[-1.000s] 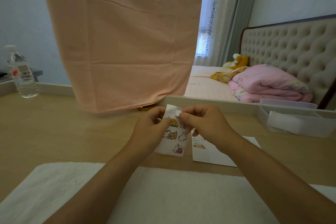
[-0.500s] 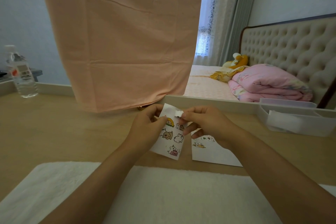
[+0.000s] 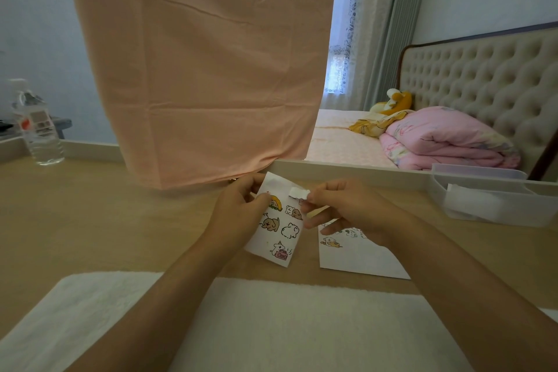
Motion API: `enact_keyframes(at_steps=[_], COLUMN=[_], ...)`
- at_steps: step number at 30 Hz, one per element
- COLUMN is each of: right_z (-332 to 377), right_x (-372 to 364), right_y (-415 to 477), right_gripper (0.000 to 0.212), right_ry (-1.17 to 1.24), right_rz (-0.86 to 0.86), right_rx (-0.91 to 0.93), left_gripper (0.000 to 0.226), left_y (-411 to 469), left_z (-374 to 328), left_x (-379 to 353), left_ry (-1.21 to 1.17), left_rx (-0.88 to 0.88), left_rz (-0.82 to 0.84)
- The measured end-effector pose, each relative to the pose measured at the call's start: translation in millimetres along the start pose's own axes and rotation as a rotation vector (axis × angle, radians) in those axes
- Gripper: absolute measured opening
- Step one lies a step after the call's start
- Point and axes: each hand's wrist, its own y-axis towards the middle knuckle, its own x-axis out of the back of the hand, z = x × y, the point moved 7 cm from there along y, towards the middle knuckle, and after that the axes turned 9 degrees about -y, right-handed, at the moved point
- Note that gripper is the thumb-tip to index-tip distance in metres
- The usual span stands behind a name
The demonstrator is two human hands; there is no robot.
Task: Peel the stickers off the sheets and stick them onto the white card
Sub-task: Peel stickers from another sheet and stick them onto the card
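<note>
My left hand [image 3: 238, 214] holds a small sticker sheet [image 3: 279, 232] with cartoon animals, tilted above the wooden table. My right hand [image 3: 350, 208] pinches a small white sticker [image 3: 297, 192] at the sheet's upper right corner, its pale back facing me and partly lifted from the sheet. The white card [image 3: 359, 260] lies flat on the table just right of the sheet, under my right hand, with a few stickers on its upper part.
A white towel [image 3: 271, 320] covers the near table. A clear plastic box [image 3: 495, 199] stands at the right. A water bottle [image 3: 37, 127] stands far left. A peach cloth [image 3: 205, 69] hangs behind my hands; a bed lies beyond.
The sheet has tilted and dropped slightly to the left in my left hand. My right hand has pulled the sticker a little to the right, away from the sheet.
</note>
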Motion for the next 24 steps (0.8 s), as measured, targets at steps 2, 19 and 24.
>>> enact_keyframes(at_steps=[2, 19, 24], right_z=[-1, 11, 36], right_x=[1, 3, -2], right_y=[0, -6, -25], right_gripper=[0.020, 0.008, 0.008], right_ry=[-0.005, -0.126, -0.837], right_rz=[-0.002, -0.293, -0.752], right_rx=[-0.009, 0.099, 0.554], left_gripper=[0.031, 0.058, 0.012], left_y=[0, 3, -8], left_z=[1, 22, 5], left_x=[2, 5, -15], left_ry=[-0.021, 0.642, 0.091], left_rx=[0.021, 0.043, 0.057], left_rz=[-0.017, -0.049, 0.007])
